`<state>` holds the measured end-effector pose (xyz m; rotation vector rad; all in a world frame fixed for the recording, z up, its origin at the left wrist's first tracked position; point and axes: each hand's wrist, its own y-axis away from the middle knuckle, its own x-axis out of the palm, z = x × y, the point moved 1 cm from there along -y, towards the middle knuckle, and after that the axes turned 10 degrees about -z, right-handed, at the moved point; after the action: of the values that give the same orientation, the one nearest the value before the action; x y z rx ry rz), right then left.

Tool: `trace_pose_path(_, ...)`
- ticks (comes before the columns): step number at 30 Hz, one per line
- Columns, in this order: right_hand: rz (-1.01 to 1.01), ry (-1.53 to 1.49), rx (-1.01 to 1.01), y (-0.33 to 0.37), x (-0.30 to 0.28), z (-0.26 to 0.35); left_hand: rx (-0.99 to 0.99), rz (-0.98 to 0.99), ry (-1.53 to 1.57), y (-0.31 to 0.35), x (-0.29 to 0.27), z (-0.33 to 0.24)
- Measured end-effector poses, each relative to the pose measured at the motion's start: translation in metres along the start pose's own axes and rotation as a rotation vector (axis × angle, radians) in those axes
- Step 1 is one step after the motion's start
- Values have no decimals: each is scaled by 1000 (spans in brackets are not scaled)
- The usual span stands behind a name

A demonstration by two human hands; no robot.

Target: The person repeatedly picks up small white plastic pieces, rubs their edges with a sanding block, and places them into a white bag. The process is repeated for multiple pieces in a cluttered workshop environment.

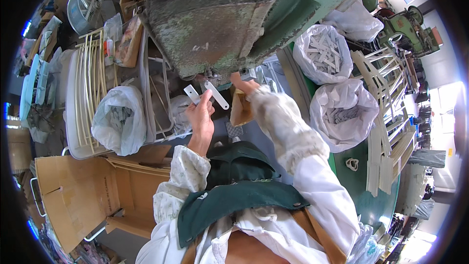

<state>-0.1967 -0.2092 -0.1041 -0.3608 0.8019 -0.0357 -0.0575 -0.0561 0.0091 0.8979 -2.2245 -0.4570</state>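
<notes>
Green machine (210,29), white strips (217,97) in left hand (201,120), near right hand (245,85)

strips (217,96): white | apron (239,196): dark green | sleeve (182,172): white, floral

the top (322,193) is white, with a zip (222,242) down its front. over the left forearm sits a loose white cover (184,168) printed with small greenish sprigs; over the right, a fluffy-looking pale cover (286,124), mottled beige, gathered at its upper edge. the apron (234,200) is dark green, a round stud (296,204) near its right corner, with brown straps (323,235).
</notes>
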Motion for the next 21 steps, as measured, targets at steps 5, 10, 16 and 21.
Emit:
trace_pose_path(5, 203, 105, 21, -21, 49, 35, 4, -20, -28, -1, -17, -7)
trace_pose_path(10, 241, 81, 15, -25, 46, 34, -7, 105, -88, 1, -35, -10)
trace_pose_path(16, 249, 1, 5, -29, 46, 29, -89, 253, 44, 6, -50, -16)
trace_pose_path(21, 233, -329, -30, -32, 32, 7, 48, 235, -182, -2, -47, -11)
